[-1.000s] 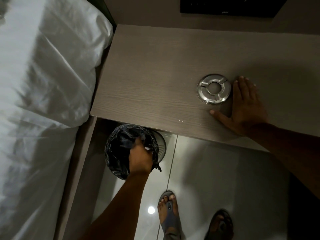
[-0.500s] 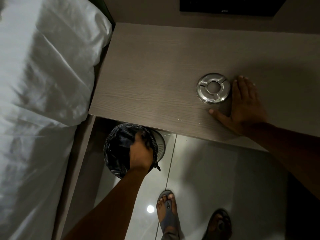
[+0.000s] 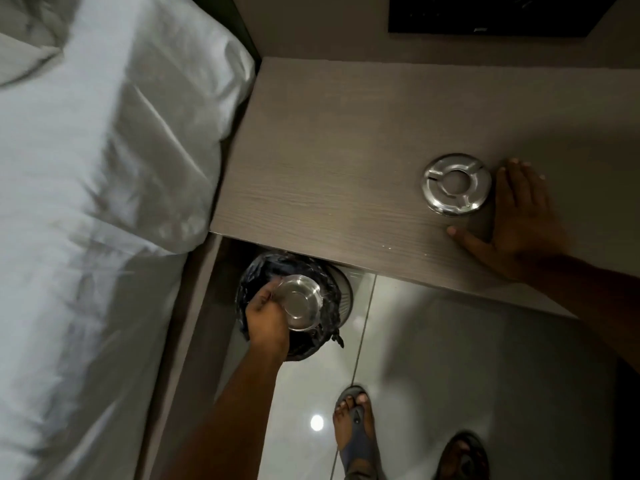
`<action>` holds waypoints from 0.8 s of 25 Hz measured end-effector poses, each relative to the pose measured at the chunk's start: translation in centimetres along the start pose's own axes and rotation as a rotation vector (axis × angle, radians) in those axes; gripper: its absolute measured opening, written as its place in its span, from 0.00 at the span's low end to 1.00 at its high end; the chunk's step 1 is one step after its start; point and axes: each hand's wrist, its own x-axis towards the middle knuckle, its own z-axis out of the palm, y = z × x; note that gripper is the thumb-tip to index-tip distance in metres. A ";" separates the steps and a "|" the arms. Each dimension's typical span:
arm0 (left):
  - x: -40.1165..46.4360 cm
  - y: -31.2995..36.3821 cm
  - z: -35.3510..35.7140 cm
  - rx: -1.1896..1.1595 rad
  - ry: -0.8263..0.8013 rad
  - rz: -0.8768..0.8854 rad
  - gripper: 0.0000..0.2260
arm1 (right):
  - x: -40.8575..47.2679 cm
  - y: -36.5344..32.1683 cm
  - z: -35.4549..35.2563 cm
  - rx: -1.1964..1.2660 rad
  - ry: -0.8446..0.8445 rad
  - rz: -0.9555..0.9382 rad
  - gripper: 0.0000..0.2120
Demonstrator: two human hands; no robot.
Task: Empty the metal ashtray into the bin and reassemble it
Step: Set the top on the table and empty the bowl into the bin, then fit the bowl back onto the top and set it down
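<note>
Grip, left hand (image 3: pixel 266 318): fingers closed around the rim of the metal ashtray bowl (image 3: pixel 300 303), held over the mouth of the bin (image 3: pixel 343 289). Bowl faces up toward the camera, shiny inside; whether any contents remain in it cannot be told.

Grip, right hand (image 3: pixel 516 216): open, holding nothing, palm flat on the wooden tabletop (image 3: pixel 329 150), fingers extended, thumb spread to the left. Its fingers lie just beside the right edge of the ashtray lid (image 3: pixel 456 184); whether they touch it cannot be told.

Head view, items:

1. Ashtray lid: round, polished metal, central hole, three notched rests on its ring. Sits flat on the tabletop, near the front edge, well apart from the bowl.

2. Bin: small, round, lined with a black plastic bag (image 3: pixel 263 271) gathered over the rim. Stands on the floor, partly tucked under the front edge of the tabletop.

3. Tabletop: pale wood grain, a few light specks near the front edge.

4. Bed (image 3: pixel 86 202): white linen and pillow, filling the left side, next to the tabletop.

5. Floor (image 3: pixel 450 358): glossy light tiles, one bright light reflection.

6. Feet: left foot (image 3: pixel 353 420) in a grey sandal on the tile; the other sandalled foot (image 3: pixel 462 455) at the bottom edge, dim.

7. Dark panel (image 3: pixel 519 12): on the wall above the tabletop, detail not legible.
</note>
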 end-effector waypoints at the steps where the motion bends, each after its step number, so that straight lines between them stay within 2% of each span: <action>1: -0.3 0.6 -0.8 -0.008 -0.010 0.030 0.14 | 0.1 -0.1 0.0 0.004 -0.013 0.003 0.57; 4: -0.8 2.7 -2.8 -0.038 -0.093 0.063 0.16 | 0.1 0.0 -0.4 0.023 -0.080 0.022 0.59; 8: -1.6 6.4 -2.4 -0.224 -0.347 -0.099 0.24 | 0.9 -1.1 -2.9 0.153 -0.145 0.082 0.62; 10: -2.8 7.3 -0.2 -0.428 -0.450 -0.236 0.25 | 1.6 -1.9 -4.2 0.205 -0.136 0.053 0.59; 13: -4.1 8.3 4.7 -0.632 -0.659 -0.299 0.20 | 3.3 -2.9 -5.1 0.187 -0.172 -0.032 0.56; 17: -4.7 8.2 11.6 -0.735 -0.903 -0.424 0.36 | 5.6 -3.9 -5.7 0.057 -0.245 -0.150 0.49; 20: -4.5 7.5 15.2 -0.787 -1.021 -0.531 0.40 | 6.1 -4.6 -5.9 0.054 -0.296 -0.121 0.41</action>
